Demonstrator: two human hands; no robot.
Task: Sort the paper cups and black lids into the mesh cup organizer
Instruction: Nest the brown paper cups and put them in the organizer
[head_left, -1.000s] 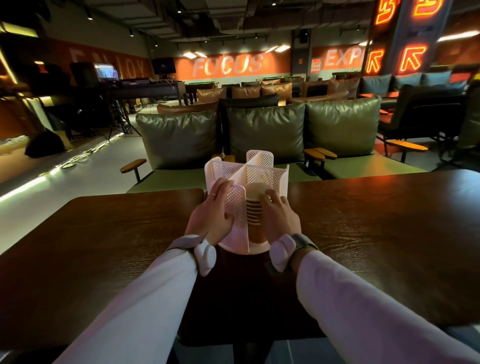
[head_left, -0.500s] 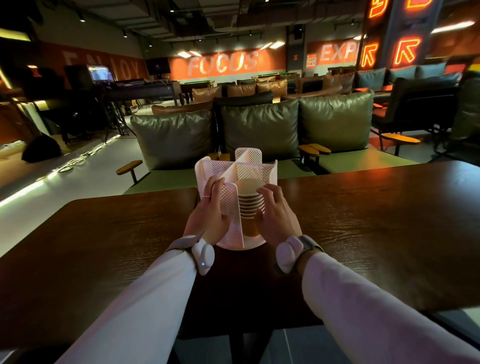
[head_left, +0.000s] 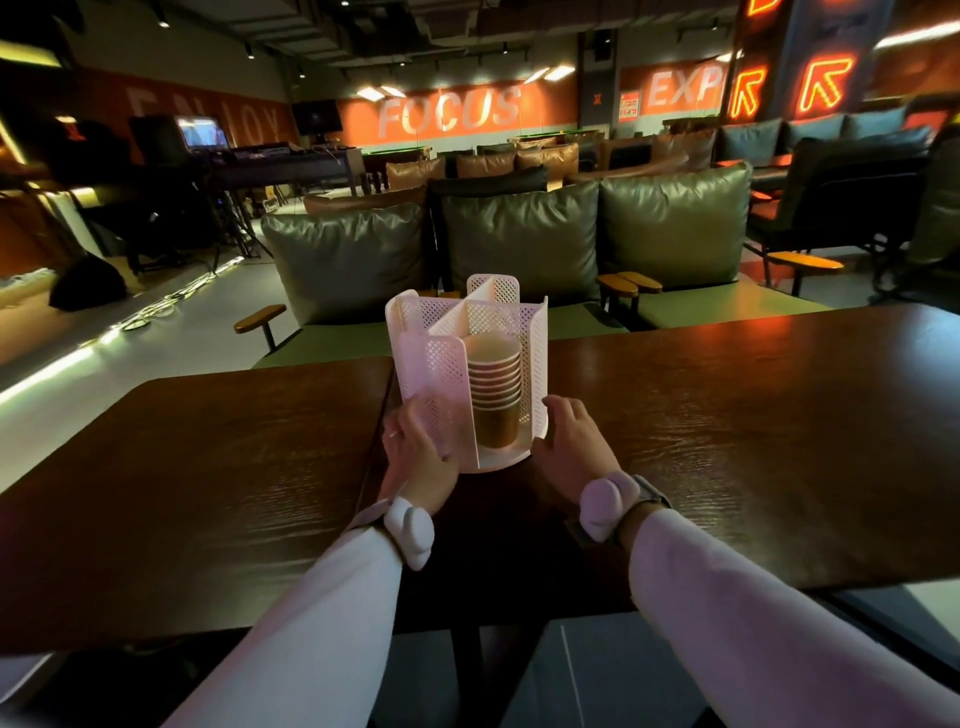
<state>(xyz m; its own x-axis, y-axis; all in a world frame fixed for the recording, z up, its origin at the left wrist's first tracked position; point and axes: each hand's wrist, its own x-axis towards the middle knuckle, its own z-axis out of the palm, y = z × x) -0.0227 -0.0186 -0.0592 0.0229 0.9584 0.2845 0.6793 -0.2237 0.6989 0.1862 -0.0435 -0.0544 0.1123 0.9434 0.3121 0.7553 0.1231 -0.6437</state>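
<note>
Change vs half a second ago: the right hand (head_left: 576, 447) is off the paper cups (head_left: 494, 384) and both hands have dropped from the upper mesh to the foot of the mesh cup organizer (head_left: 441, 384). The cup stack now stands clear, nested and upright, in the near compartment, bottom on the round base.

Left hand (head_left: 418, 457): fingers (head_left: 410, 415) wrapped round the near-left mesh panel, thumb on the near side, so it's pinching the panel. Right hand: fingers bent against the right rim of the base. Touching it, but can't tell if it's gripping or just steadying.

My read: cups are sorted. Hands low on the base look like a reposition or a turn of the organizer to bring up another compartment.

Black lids: none in view. The far compartments are behind mesh, so can't tell what's in them. Lid half of the task is unconfirmed.

Around: the organizer sits on the dark wood worktop (head_left: 727, 415), just right of the seam between the two tabletops, near the far edge. Green sofa (head_left: 519, 244) beyond. White wrist bands (head_left: 410, 527) on both arms. Nothing blocks the hands, but a push to the left could catch the base on the seam.
</note>
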